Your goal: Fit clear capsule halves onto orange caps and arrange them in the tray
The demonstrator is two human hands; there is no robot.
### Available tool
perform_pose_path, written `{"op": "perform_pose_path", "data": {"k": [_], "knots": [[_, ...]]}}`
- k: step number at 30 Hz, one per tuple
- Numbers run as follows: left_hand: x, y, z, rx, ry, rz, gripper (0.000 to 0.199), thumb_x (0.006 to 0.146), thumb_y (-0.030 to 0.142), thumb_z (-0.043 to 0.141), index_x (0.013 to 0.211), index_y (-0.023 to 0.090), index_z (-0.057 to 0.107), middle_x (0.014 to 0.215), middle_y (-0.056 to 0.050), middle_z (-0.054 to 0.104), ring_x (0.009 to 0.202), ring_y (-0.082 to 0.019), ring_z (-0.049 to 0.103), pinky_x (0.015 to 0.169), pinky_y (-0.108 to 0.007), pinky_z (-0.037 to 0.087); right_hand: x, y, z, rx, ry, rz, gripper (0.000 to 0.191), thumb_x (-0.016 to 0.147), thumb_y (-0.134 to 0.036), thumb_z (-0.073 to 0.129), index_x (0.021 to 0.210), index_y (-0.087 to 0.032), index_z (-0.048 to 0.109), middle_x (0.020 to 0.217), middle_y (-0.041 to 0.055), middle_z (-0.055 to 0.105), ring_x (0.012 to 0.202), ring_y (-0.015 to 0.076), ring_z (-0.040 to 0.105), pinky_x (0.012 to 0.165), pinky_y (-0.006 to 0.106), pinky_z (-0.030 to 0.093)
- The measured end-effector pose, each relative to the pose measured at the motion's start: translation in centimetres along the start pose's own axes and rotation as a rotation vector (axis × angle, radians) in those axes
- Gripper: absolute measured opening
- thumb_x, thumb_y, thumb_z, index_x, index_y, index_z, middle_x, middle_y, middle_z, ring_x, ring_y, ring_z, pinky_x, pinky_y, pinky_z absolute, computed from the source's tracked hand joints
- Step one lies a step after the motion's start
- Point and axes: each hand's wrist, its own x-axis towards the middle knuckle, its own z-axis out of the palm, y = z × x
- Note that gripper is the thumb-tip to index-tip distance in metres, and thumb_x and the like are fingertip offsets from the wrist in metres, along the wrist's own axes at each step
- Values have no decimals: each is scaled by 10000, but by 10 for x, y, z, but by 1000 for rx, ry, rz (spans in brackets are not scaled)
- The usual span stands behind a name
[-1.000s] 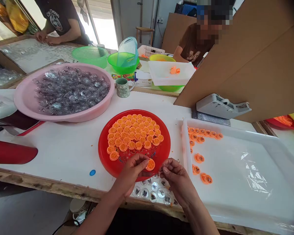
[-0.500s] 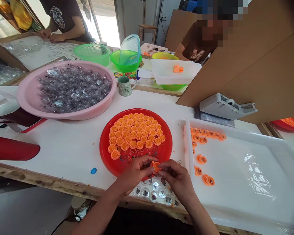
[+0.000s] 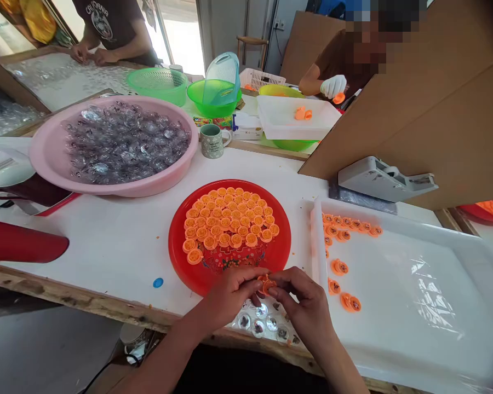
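A small round orange plastic piece point(image 3: 266, 284) is pinched between my left hand point(image 3: 234, 290) and my right hand point(image 3: 306, 295), both closed on it. Behind them is a red round tray point(image 3: 176, 268), its far part covered with rows of similar orange pieces point(image 3: 225, 219). Beneath my fingers, by the table's front edge, lie several clear discs with dark printed pictures point(image 3: 258, 327). To the right, a white tray point(image 3: 394, 339) has orange pieces with printed faces point(image 3: 339, 267) along its left side and far left corner.
A pink basin point(image 3: 181, 175) full of clear discs stands at the back left, beside a green mug point(image 3: 212, 141). A tape dispenser point(image 3: 384, 178) leans by a cardboard panel point(image 3: 414, 109). Across the table, a co-worker's gloved hand point(image 3: 333, 86) is near an orange piece; another person works at the far left.
My fingers have shifted around the orange piece, turning it, and both hands remain in nearly the same place. A co-worker's gloved hand has come into view with an orange piece.
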Motion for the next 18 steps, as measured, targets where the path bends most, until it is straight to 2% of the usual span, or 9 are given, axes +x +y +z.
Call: {"op": "perform_pose_path", "data": {"k": [2, 4, 6, 9, 13, 18], "knots": [[-2, 1, 3, 107, 33, 68, 230, 842, 245, 591, 1036, 192, 703, 916, -52, 631, 754, -177, 626, 730, -320, 528, -3, -2, 2, 5, 36, 57, 100, 792, -227, 692, 892, -222, 685, 758, 10, 682, 674, 160, 654, 620, 258, 551], [-3, -1, 8, 208, 116, 163, 251, 807, 203, 641, 1048, 209, 709, 907, -46, 648, 820, -192, 626, 773, -314, 522, -6, -3, 4, 7, 67, 91, 96, 790, -236, 693, 879, -218, 663, 737, 2, 680, 664, 158, 656, 623, 258, 557], [-3, -6, 12, 270, 198, 281, 235, 817, 180, 641, 1038, 218, 712, 873, -39, 664, 856, -191, 620, 811, -307, 513, -7, -4, 6, -3, 90, 78, 53, 803, -248, 686, 827, -217, 651, 728, -5, 670, 656, 151, 651, 625, 251, 556], [-2, -13, 17, 275, 254, 411, 235, 856, 186, 617, 1075, 233, 687, 922, -39, 680, 875, -174, 627, 839, -298, 516, -8, -4, 7, -10, 139, 22, 69, 806, -267, 699, 779, -223, 654, 717, -16, 661, 635, 137, 640, 616, 235, 547], [-4, -15, 18, 237, 263, 477, 201, 881, 199, 601, 1067, 230, 669, 986, -47, 678, 928, -176, 634, 854, -296, 525, -11, -2, 9, 12, 201, 8, 76, 797, -268, 714, 768, -231, 655, 703, -25, 649, 611, 130, 617, 583, 227, 531], [-8, -7, 18, 265, 249, 472, 146, 892, 194, 584, 1000, 228, 676, 929, -39, 681, 875, -171, 629, 816, -279, 512, -14, -2, 13, 39, 190, 70, 119, 814, -275, 701, 750, -228, 612, 694, -20, 636, 620, 139, 615, 588, 242, 523]]}}
